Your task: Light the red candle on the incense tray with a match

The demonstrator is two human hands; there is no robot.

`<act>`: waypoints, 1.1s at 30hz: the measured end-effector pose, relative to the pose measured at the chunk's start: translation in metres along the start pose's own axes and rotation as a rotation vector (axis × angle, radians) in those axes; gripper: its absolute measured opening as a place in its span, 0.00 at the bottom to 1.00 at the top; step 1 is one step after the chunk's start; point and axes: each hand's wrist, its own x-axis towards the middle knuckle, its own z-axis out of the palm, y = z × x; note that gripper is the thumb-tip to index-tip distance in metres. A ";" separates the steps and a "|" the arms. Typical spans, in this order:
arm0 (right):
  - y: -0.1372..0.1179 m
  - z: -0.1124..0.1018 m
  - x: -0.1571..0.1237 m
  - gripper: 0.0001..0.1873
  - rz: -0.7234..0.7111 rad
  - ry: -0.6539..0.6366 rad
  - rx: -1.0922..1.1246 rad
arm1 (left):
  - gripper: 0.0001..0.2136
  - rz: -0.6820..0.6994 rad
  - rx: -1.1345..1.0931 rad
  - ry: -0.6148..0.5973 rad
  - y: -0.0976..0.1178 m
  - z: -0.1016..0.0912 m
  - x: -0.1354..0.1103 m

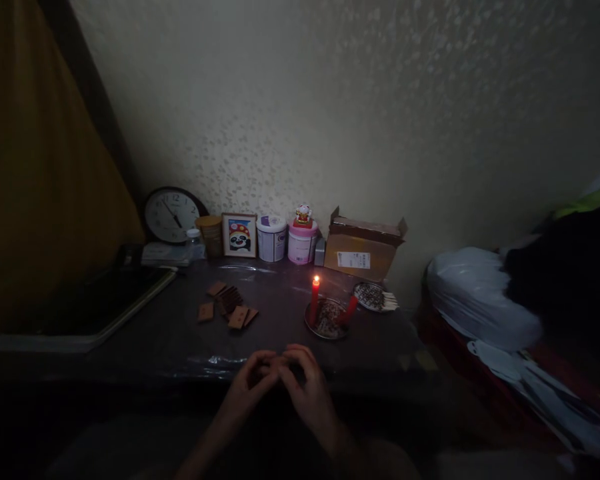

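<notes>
My left hand and my right hand meet at the fingertips in front of the table's near edge. The fingers of both are curled and pinched together; whatever they may hold is too small and dark to make out. Beyond my right hand, a lit red candle stands upright at the left side of a round plate. A second red candle piece leans at that plate's right side, and dark bits cover its middle. Further left lies a loose pile of flat brown pieces, some with small markings.
Behind stand a clock, a framed panda picture, a white tub, a pink tub with a figurine on top, and a cardboard box. A patterned plate with white sticks lies at right. Bags are piled beside the table.
</notes>
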 end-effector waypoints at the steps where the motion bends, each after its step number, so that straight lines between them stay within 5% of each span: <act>1: 0.001 -0.001 -0.001 0.05 0.010 -0.001 0.001 | 0.15 -0.011 0.005 -0.002 -0.001 -0.001 0.000; 33: 0.003 -0.004 -0.009 0.08 0.131 -0.067 0.080 | 0.16 0.022 0.206 -0.086 0.003 -0.007 -0.002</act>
